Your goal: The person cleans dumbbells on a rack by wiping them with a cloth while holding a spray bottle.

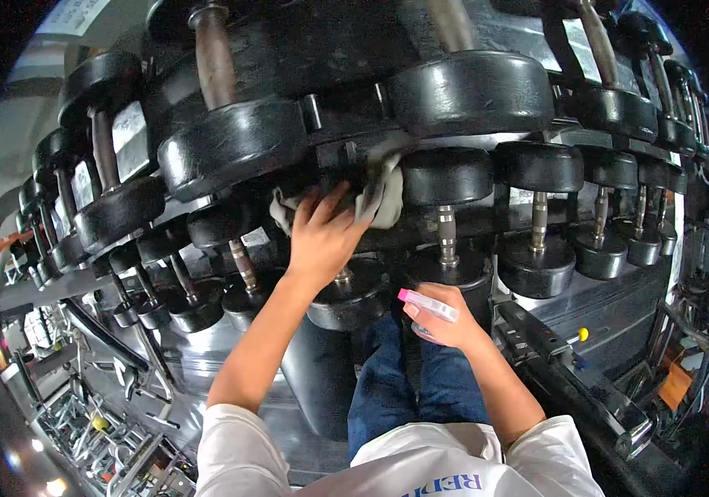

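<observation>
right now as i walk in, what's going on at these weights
A person stands at a dumbbell rack, their left hand spread on a grey-white cloth against the far end of a lower-row dumbbell. Their right hand grips a pink-nozzled spray bottle, held clear of the dumbbells.

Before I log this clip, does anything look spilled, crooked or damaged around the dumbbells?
Nothing stands out: the dumbbells sit in rows, with no visible spill or damage. The left hand and cloth hide part of one.
</observation>
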`<state>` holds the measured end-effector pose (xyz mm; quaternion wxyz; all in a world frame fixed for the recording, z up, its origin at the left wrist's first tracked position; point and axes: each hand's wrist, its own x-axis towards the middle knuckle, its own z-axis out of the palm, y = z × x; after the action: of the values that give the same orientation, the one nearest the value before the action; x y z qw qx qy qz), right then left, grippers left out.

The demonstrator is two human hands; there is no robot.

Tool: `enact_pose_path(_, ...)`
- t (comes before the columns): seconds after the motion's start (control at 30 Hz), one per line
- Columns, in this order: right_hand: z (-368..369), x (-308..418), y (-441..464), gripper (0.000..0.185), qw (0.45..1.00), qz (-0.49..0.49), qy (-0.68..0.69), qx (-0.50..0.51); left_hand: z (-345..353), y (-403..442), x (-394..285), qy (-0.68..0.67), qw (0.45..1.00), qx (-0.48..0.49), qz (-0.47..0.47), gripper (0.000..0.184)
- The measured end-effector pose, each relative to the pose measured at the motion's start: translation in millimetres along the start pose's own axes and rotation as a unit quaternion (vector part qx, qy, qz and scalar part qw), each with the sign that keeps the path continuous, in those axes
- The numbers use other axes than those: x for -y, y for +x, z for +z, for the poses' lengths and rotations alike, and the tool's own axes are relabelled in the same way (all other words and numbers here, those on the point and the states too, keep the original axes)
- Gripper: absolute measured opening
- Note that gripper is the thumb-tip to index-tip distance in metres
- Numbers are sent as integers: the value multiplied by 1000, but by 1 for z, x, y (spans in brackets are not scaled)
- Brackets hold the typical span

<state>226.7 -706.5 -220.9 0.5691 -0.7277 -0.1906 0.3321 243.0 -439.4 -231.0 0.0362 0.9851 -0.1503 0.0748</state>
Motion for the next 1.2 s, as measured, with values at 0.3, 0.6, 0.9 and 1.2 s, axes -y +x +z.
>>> enact_pose_path(0.3, 10, -14, -6, 31, 999, 13, 22, -26, 42, -97, -6, -201, 891, -109, -391, 47)
enact_pose_path(0.6, 17, -13, -7, 31, 999, 33, 4, -40, 27, -58, 4, -790, 171, -265, -526, 62)
enact_pose_path(0.9, 18, -13, -10, 25, 997, 72, 18, -37, 87, -50, 12, -729, 235, -294, -572, 58)
enact_pose_path(1.2, 17, -13, -10, 27, 996, 75, 26, -46, 1, -43, -13, -280, 804, 98, -516, 13)
